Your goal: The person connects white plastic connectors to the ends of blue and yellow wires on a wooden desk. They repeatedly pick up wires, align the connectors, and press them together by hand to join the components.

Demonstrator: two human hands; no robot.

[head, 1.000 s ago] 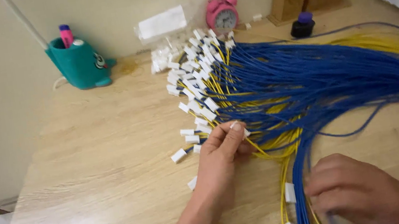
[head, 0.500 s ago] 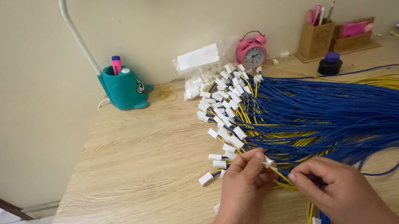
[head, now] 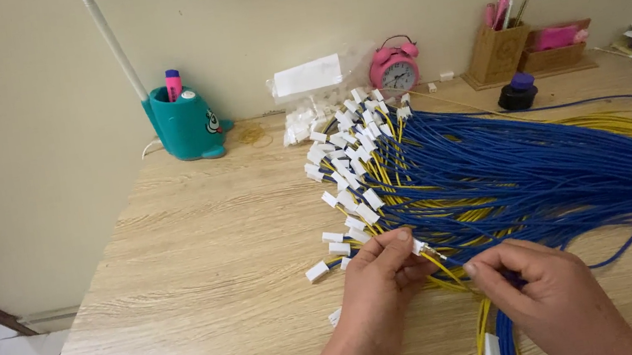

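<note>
Fingers [head: 392,247] of my left hand [head: 377,288] are pinching closed on a small white connector [head: 420,246] at the end of a yellow wire [head: 448,270], right at the near edge of the wire bundle. I'm seeing my right hand [head: 542,294] sitting just beside it, its fingers [head: 488,277] curling shut around the same yellow wire a little further along, with a few blue strands under the knuckles.

I'm looking at the bundle of blue and yellow wires [head: 529,172] fanning across the wooden tabletop [head: 203,251] from the right edge towards the middle, each wire ending in a white plastic connector; those ends are lying in a loose arc [head: 347,165] from near the back down to my left hand. One loose connector [head: 317,271] is lying just left of my left hand, touching the wood.

Along the wall I'm making out a teal desk lamp base [head: 181,126] with a pink marker standing in it, a clear bag of white connectors [head: 312,91], a pink alarm clock [head: 394,67], a wooden pen holder [head: 498,53] and a small dark ink bottle [head: 518,91].
</note>
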